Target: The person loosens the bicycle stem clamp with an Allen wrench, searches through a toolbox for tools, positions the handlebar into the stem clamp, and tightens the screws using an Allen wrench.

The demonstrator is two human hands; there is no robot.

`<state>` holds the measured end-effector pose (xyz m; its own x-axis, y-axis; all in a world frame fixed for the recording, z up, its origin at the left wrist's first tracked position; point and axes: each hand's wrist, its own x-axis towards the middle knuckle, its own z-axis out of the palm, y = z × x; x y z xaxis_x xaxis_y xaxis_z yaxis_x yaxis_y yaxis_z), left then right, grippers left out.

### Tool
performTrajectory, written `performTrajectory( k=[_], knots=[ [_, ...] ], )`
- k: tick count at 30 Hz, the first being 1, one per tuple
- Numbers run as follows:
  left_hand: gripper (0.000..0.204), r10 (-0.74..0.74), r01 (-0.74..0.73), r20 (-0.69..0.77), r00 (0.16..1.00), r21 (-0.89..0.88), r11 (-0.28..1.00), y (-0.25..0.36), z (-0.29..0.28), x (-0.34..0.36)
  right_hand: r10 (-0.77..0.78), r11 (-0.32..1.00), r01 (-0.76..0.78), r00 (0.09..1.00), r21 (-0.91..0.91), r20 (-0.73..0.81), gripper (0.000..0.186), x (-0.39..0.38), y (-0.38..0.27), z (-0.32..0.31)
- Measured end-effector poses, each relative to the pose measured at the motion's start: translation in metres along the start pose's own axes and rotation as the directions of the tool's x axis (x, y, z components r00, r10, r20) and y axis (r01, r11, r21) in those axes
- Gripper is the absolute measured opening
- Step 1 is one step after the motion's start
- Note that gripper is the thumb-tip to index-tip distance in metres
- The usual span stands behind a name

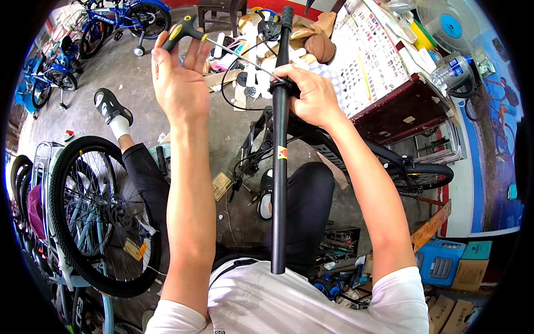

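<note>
My left hand (pixel 181 83) is raised palm up, its partly curled fingers loosely around the black-and-yellow grip of a T-handle hex wrench (pixel 186 34). The wrench's thin metal shaft slants down to the right, to the clamp (pixel 282 84) at the middle of a black bicycle handlebar (pixel 279 206). My right hand (pixel 314 94) is closed around the bar at that clamp, thumb and fingertips beside the shaft's tip. Running lengthwise before me, the handlebar has a grip (pixel 287 19) on its far end and a bare near end. The bolt itself is hidden at the clamp.
Below the bar stands the black bicycle frame (pixel 328 145), with its rear wheel (pixel 428 177) to the right. Another bicycle's wheel (pixel 58 222) is close on my left. Loose parts and a basketball (pixel 320 49) lie ahead, beside a dark red cabinet (pixel 406 111). A fan (pixel 449 28) stands far right.
</note>
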<state>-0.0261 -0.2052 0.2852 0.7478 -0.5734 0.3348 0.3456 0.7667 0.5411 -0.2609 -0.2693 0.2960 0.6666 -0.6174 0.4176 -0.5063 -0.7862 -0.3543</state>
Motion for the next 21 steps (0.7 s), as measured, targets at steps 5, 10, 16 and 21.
performTrajectory(
  k=[5,10,16,21],
  knots=[
    [0.042,-0.315,0.444,0.313,0.896,-0.648,0.619,-0.002,-0.031,0.014,-0.012,0.999,0.012,1.0,0.036,0.012,0.041,0.002,-0.003,0.002],
    [0.037,-0.468,0.574,0.372,0.802,-0.698,0.428,0.007,-0.026,0.023,0.007,1.0,-0.008,1.0,0.029,0.006,0.043,0.0,-0.001,0.0],
    [0.054,-0.541,0.782,0.59,0.599,-0.285,0.555,0.04,-0.038,0.049,-0.016,1.0,0.016,1.0,-0.012,0.007,0.045,0.001,0.0,0.001],
    [0.043,-0.646,0.17,0.527,0.553,0.687,0.706,0.077,-0.033,0.086,-0.003,1.0,0.003,1.0,0.011,0.017,0.043,0.001,-0.003,0.0]
  ],
)
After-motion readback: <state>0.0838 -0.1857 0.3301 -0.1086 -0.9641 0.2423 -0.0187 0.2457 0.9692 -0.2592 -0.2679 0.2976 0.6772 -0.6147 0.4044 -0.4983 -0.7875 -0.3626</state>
